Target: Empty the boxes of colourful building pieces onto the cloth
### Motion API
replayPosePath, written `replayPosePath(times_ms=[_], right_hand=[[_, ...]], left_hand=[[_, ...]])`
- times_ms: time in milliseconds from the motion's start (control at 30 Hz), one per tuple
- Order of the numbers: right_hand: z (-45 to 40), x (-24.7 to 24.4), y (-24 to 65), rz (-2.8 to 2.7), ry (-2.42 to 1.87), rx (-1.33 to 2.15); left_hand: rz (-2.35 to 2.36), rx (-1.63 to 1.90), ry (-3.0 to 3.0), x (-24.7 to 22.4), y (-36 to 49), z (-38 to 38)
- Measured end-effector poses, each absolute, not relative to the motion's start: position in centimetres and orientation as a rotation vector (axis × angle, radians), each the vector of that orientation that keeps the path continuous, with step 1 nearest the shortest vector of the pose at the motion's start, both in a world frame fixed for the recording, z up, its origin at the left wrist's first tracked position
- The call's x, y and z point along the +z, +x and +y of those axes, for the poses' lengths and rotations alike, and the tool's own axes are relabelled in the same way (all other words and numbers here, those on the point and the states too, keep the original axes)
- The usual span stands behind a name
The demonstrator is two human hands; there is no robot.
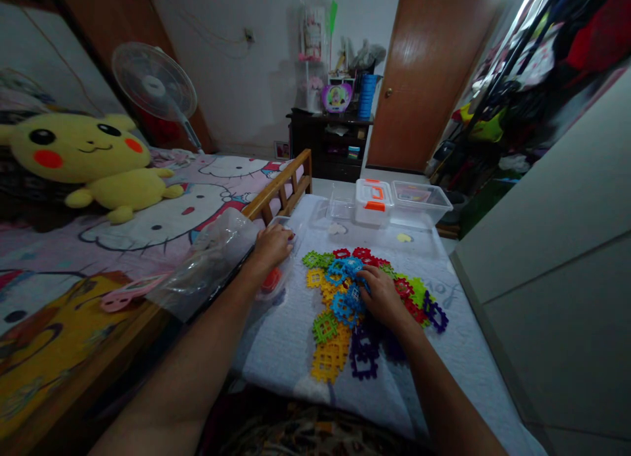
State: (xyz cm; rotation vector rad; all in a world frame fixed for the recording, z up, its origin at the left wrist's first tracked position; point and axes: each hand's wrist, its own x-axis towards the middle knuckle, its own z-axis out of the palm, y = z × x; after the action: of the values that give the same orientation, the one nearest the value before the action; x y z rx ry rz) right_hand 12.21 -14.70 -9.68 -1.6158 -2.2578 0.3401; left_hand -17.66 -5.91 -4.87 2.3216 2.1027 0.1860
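Observation:
My left hand (pixel 273 247) is at a clear plastic box (pixel 280 286) on the left of the cloth-covered table. Its fingers curl down over the box's far end, and what they hold is hidden. A red-orange piece (pixel 271 280) shows inside this box, below my wrist. My right hand (pixel 378 290) rests on the pile, its fingers bent around blue notched building pieces (pixel 346 303). Around it lie yellow pieces (pixel 331 357), green pieces (pixel 325 326), red pieces (pixel 362 252) and dark purple pieces (pixel 365 354), many overlapping.
At the table's far end stand a lidded box with orange clips (pixel 373 203) and an open clear bin (pixel 421 203). A wooden bed rail (pixel 280 186) borders the left side. Clear plastic wrap (pixel 211 259) and a pink object (pixel 131 293) lie there. A white cabinet (pixel 557 278) stands right.

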Motion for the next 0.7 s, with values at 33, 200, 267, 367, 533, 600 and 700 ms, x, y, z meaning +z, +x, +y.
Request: replayPosePath(times_ms=[33, 200, 267, 367, 533, 600, 700], right_hand=[[-14.7, -9.6, 12.2, -2.261, -1.609, 0.341], [-15.0, -9.8, 12.6, -2.294, -1.641, 0.340], [-15.0, -9.8, 12.7, -2.301, -1.663, 0.324], [-15.0, -9.8, 12.2, -2.290, -1.649, 0.281], [-15.1, -9.5, 10.9, -2.256, -1.588, 0.250], [-15.2, -9.4, 10.7, -2.243, -1.565, 0.266], [-15.5, -9.4, 10.9, -2.222, -1.520, 0.281]], left_hand=[[2.105, 0.189, 2.317, -4.7, -17.7, -6.0], [2.189, 0.253, 2.237, -4.1, -19.3, -7.1], [2.237, 0.256, 2.185, -4.1, -20.1, -8.2], [2.253, 0.220, 2.132, -4.8, -20.4, -10.2], [2.212, 0.247, 2.069, -6.1, -18.4, -12.9], [2.249, 0.241, 2.020, -6.2, -17.7, -13.4], [2.327, 0.218, 1.926, -6.0, -17.2, -13.8]])
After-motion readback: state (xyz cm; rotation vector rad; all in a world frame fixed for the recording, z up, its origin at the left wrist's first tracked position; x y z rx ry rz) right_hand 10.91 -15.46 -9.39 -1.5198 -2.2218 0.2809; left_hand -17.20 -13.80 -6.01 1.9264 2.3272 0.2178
